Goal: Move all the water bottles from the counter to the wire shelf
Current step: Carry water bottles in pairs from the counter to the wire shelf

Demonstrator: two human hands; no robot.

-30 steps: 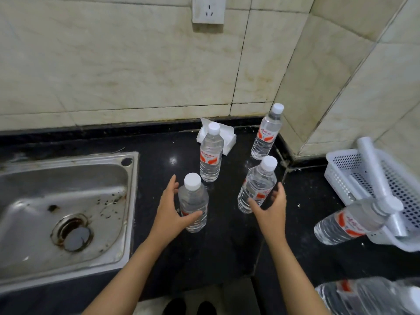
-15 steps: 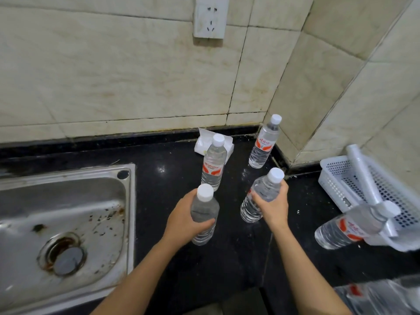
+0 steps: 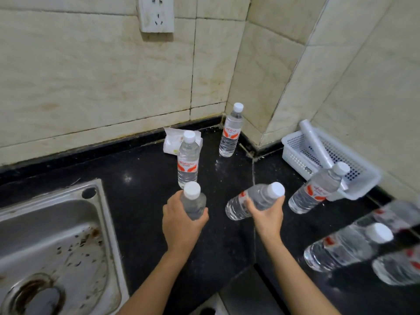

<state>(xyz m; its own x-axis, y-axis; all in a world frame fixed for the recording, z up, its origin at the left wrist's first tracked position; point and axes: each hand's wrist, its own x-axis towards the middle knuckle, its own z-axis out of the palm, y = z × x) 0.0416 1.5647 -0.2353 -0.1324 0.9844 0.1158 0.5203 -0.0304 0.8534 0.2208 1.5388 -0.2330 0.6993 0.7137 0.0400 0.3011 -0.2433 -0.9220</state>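
Fingers first: the left hand has its fingers curled tight round the body of the upright bottle, thumb across the front, cap pointing up. Over on the other side, the right hand cradles the tilted bottle from underneath, fingers wrapped about its middle, cap leaning off to the right. Both look lifted clear of the dark counter.

Now, carrying two at once, I'd say keep the squeeze on the firm part of each body, not the thin wall, and bring that tilted one upright before turning away. The wire shelf isn't anywhere in view, so the turn will be a blind one; watch the leaning bottle propped at the white basket, just beside the right hand.

Further out, two bottles wait near the wall: the middle bottle in front of a tissue pack, and the corner bottle. More lie blurred at the lower right.

Against a second ago, both hands were only reaching, open, with those two bottles standing on the counter. Half a second ago they had closed on them. Now the right-hand one has tipped much further over.
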